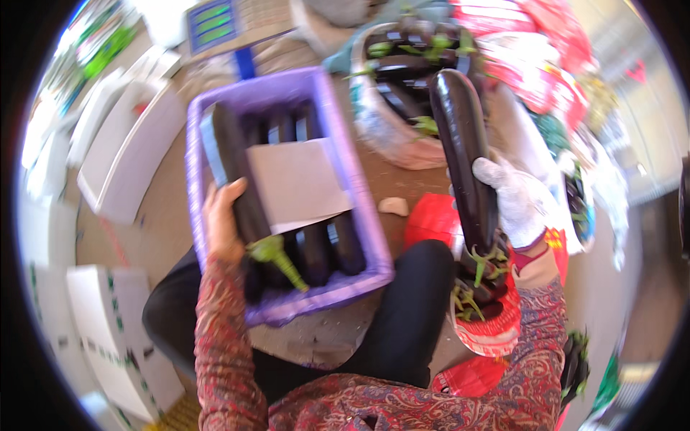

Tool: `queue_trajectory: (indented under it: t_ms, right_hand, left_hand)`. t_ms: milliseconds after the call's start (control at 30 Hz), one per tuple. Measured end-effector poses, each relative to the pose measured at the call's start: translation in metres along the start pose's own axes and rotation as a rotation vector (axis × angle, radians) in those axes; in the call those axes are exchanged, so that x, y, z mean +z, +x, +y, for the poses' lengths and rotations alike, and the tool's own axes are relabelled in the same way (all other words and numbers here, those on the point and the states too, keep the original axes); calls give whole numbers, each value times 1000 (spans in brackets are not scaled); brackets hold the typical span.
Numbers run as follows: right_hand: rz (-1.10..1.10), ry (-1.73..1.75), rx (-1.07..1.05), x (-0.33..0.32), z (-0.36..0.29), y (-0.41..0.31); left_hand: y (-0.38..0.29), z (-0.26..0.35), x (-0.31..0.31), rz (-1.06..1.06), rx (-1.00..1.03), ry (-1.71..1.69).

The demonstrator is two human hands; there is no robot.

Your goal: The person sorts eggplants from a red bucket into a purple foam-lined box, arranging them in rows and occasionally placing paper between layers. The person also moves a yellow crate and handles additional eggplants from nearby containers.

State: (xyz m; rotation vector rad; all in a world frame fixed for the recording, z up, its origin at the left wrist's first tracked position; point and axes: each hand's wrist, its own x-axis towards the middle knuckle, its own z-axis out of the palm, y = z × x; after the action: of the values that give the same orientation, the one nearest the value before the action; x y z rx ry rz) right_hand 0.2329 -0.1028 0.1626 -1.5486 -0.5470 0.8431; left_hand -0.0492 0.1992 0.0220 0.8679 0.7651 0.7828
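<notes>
My left hand (222, 218), bare, grips a long dark eggplant (237, 167) over the left side of a purple-lined crate (377, 242); its green stem points down and to the right. In the crate, several eggplants (344, 245) lie in rows, partly covered by a sheet of pale paper or card (299, 183). My right hand (512, 199), in a whitish work glove, holds another glossy eggplant (463, 145) nearly upright, stem end down. That eggplant's lower end is just above a red sack (485, 334) with more eggplants in it.
A large open sack (399, 143) of eggplants stands beyond the crate. A scale with a lit display (213, 24) is at the top left. White foam boxes (126, 145) stand at the left, and red-and-white plastic bags (539, 70) lie at the upper right.
</notes>
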Motion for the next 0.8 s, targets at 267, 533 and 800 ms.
queue_trajectory:
  t_ms: [267, 533, 800]
  right_hand:
    - [-123, -233, 28, 175, 67, 143]
    - [55, -695, -130, 256, 135, 197]
    - [81, -621, -119, 276, 132, 205]
  left_hand:
    - [57, 0, 12, 86, 64, 326]
    - [133, -53, -19, 122, 514, 886]
    - [163, -65, -68, 112, 736, 1414]
